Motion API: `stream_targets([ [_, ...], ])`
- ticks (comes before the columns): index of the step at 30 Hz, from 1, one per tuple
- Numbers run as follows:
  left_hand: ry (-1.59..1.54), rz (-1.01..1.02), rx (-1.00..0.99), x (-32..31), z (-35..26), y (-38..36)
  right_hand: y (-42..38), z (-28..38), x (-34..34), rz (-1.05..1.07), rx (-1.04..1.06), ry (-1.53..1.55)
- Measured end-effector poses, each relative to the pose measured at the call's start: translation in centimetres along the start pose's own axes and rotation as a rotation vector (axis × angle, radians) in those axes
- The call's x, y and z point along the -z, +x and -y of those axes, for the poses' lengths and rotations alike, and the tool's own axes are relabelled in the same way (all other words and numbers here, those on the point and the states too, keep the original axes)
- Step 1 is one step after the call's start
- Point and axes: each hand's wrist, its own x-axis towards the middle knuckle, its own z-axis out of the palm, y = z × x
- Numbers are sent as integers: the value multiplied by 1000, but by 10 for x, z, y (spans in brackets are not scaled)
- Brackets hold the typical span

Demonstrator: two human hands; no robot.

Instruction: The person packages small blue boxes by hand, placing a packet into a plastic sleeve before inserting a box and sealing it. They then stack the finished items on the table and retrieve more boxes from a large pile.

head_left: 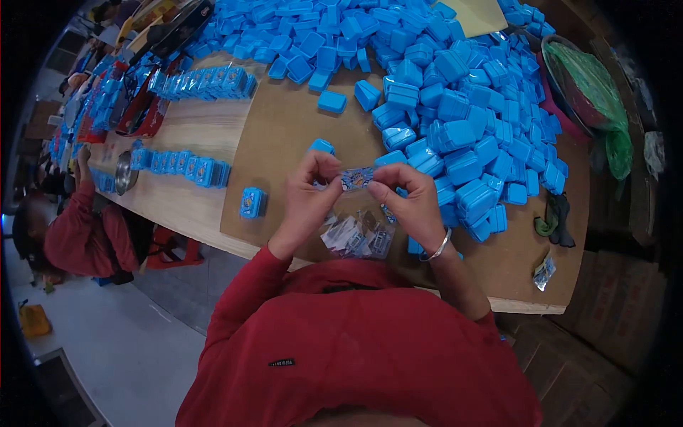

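Between both hands, above the brown board, a small printed label (356, 179) with a colourful picture is stretched out, clear film showing at its edges. My left hand (311, 192) pinches its left end between thumb and fingers. The right end is pinched by my right hand (414, 201), which has a bracelet at the wrist. Just below them lies a clear plastic bag (358, 236) with small printed pieces inside. Beyond my left fingers sits a blue plastic box (321, 146), partly hidden. Another blue box with a picture on it (252, 203) stands farther left.
A large heap of blue boxes (455, 107) covers the back and right. Rows of boxes with pictures (186, 168) stand on the left, near a metal bowl (126, 173). A seated person (82, 231) works there. At right lie a dark strap (562, 220) and a small packet (544, 273).
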Motion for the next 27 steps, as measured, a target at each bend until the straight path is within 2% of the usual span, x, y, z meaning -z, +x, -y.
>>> stream_targets([
  [2, 94, -3, -104, 6, 7, -3, -1, -3, -2, -6, 2, 9],
  [3, 141, -1, -156, 9, 10, -3, 0, -4, -5, 32, -19, 107],
  [5, 51, 193, -101, 14, 8, -1, 2, -6, -11, 108, -63, 302],
  [6, 6, 287, -75, 15, 7, 1, 3, -10, -10, 132, -92, 286],
  [8, 80, 123, -62, 16, 9, 7, 5, -17, -7, 183, -144, 257],
  [9, 118, 42, -54, 17, 12, 12, 8, -17, -8, 135, -130, 156],
  [10, 361, -46, -104, 29, 44, 19, 11, -18, -8, 85, -116, 56],
  [11, 603, -32, -123, 36, 63, 20, 13, -18, -9, 37, -104, -45],
  [13, 1085, -5, -165, 40, 74, 22, 19, -25, -11, -58, 187, -390],
  [14, 1035, 42, -120, 41, 78, 23, 24, -30, -12, -113, 336, -561],
  [16, 933, 141, -21, 36, 64, 19, 33, -39, -15, -105, 416, -599],
  [19, -29, 116, 308, 32, 54, 17, 34, -38, -16, -100, 464, -605],
  [23, -200, 96, 397, 39, 37, 13, 29, -33, -14, -55, 396, -532],
  [27, -244, 163, 349, 43, 28, 11, 29, -26, -15, 41, 108, -86],
])
